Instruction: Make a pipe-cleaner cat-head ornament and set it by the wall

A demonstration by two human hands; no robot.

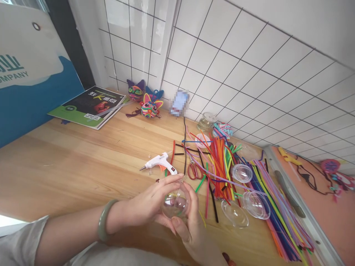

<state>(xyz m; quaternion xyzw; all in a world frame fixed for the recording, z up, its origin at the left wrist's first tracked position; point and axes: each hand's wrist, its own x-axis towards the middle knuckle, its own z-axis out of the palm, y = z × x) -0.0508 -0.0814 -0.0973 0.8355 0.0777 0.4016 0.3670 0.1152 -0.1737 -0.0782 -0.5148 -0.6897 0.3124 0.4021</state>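
Observation:
Between my two hands is a clear plastic ball [173,207] with a visible seam, held low over the near part of the table. My left hand [151,197], with a green bangle on its wrist, wraps the ball from the left and top. From the right, my right hand [192,214] curls its fingers and thumb round it. Just beyond lies a white glue gun [162,161], its nozzle pointing left. Red-handled scissors [195,171] rest to the right of the gun, among loose pipe cleaners. Clear half shells [235,213] lie to the right of my hands.
Bundles of coloured pipe cleaners [220,166] spread across the right side, with more clear shells [256,205] among them. Finished ball-shaped animal figures [149,107], a phone [179,102] and a glass jar [206,121] stand along the tiled wall. A book [91,107] lies back left.

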